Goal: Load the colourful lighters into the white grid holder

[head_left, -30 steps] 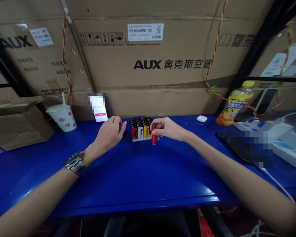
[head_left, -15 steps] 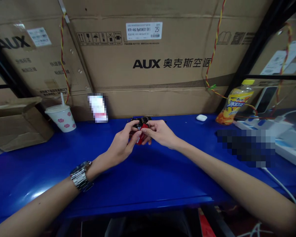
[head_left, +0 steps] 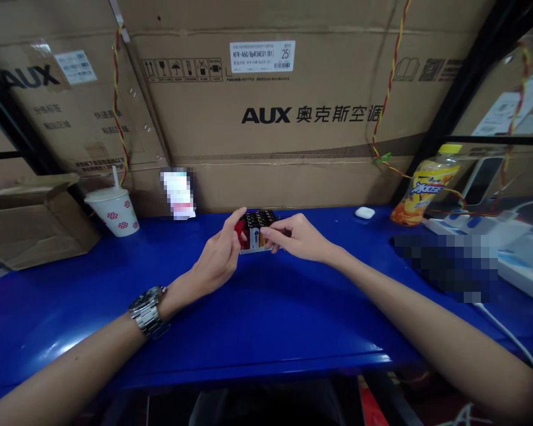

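Several lighters with black tops (head_left: 260, 218) stand upright in close rows in a pale, low tray (head_left: 255, 251) near the back of the blue table. My left hand (head_left: 220, 254) is at the tray's left side, its fingers curled around a red lighter (head_left: 239, 227), partly hidden by the thumb. A grey-white lighter (head_left: 254, 238) faces me at the front of the rows. My right hand (head_left: 295, 239) is at the right front corner, thumb and forefinger pinched at the top of an orange-yellow lighter (head_left: 262, 240). Its other fingers curl beside the tray.
On the blue table (head_left: 266, 319), a paper cup with straw (head_left: 115, 210), a brown paper bag (head_left: 39, 225) and a phone (head_left: 178, 194) stand left. A white earbud case (head_left: 365, 212), drink bottle (head_left: 426, 186), blurred dark object (head_left: 444, 266) and power strip (head_left: 524, 260) are right. Cartons (head_left: 266, 148) stand behind.
My hands have moved apart. The red lighter that was between them is now on the left-hand side, and the rows behind show. My right hand has shifted to the tray's right front.
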A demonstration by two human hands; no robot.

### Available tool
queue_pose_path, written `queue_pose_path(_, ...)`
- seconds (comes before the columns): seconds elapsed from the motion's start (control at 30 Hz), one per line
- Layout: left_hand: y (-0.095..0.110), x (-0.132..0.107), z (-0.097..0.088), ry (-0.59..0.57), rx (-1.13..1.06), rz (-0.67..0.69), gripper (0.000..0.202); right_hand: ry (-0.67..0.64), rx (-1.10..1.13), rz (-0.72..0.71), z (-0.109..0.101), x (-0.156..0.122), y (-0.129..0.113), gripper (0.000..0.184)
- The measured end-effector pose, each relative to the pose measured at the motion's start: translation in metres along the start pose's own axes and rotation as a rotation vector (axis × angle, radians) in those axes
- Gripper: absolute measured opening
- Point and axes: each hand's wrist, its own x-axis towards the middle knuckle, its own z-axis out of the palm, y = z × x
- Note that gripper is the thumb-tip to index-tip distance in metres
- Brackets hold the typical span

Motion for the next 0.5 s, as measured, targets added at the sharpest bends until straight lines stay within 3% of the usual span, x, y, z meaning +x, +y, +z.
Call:
queue_pose_path(0.1,-0.002,0.001,-0.004,0.059,-0.007,-0.048,0.043,-0.033,-0.362,-0.143,-0.009,-0.002,0.014,0.041)
queue_pose_path(0.17,-0.003,0.001,-0.005,0.092,-0.033,-0.045,0.04,-0.083,-0.489,-0.16,-0.012,-0.002,0.023,0.035)
queue_pose_path(0.5,-0.006,0.001,-0.014,0.116,-0.109,-0.006,0.015,-0.171,-0.525,-0.131,-0.011,0.0,0.032,0.03)
